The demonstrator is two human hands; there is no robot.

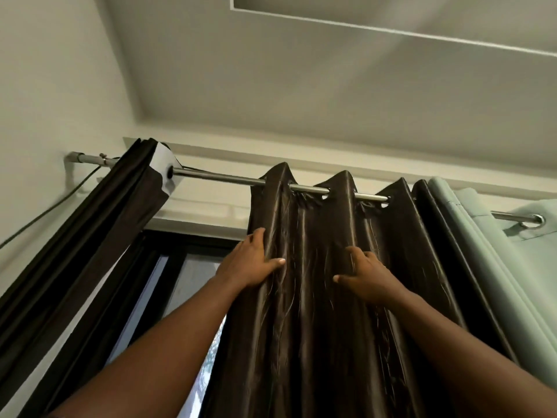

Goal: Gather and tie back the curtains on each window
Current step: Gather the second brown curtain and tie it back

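Observation:
A dark brown satin curtain (319, 297) hangs in folds from a metal rod (217, 176) by its eyelets. My left hand (250, 263) grips the curtain's left edge, fingers behind the cloth and thumb on the front. My right hand (364, 276) grips a fold in the middle of the same curtain, fingers curled into the fabric. A second dark curtain (90, 236) is bunched at the rod's left end. Between the two, the dark-framed window (180, 282) shows.
A pale green curtain (494, 267) hangs at the right on the same rod, against the brown one. A thin cable (54, 206) runs down the left wall. The ceiling is close above the rod.

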